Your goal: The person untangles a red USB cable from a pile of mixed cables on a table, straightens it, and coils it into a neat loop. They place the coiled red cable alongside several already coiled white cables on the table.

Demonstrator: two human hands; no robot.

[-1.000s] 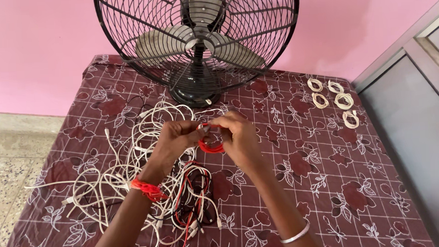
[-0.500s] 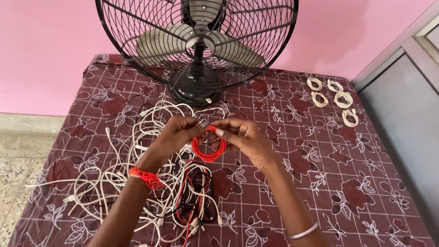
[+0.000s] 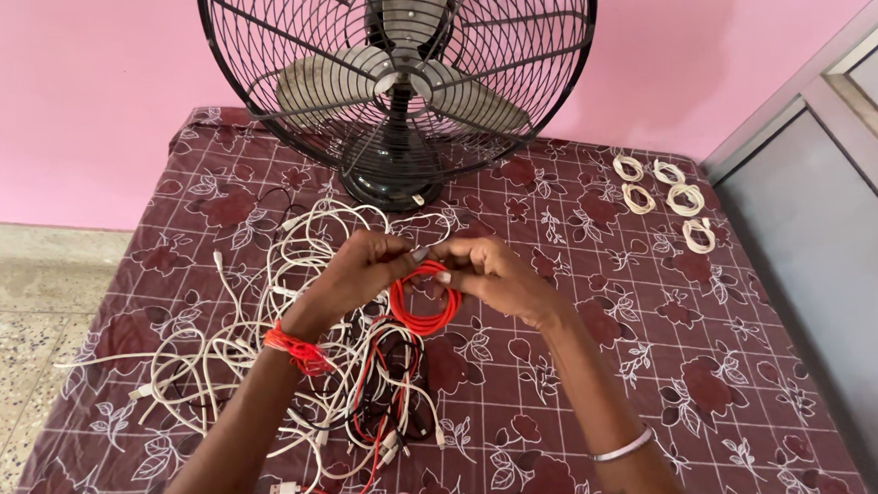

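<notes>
Both my hands meet over the middle of the bed and hold a red cable point(image 3: 425, 306) wound into a small round coil. My left hand point(image 3: 358, 271) pinches the coil's upper left side; a red thread band circles that wrist. My right hand point(image 3: 490, 272) grips the coil's top right edge, and a silver bangle sits far down that forearm. Under and left of my hands lies a tangled heap of white cables point(image 3: 263, 326), with black and red cables point(image 3: 381, 390) mixed in nearer to me.
A maroon floral sheet point(image 3: 686, 374) covers the bed. A black table fan point(image 3: 400, 79) stands at the far edge against a pink wall. Several coiled white cables point(image 3: 669, 193) lie in a group at the far right. A grey cabinet stands on the right, speckled floor on the left.
The red coil hangs lower and more open between my hands than a second ago. My hands have shifted slightly apart along its top edge.
</notes>
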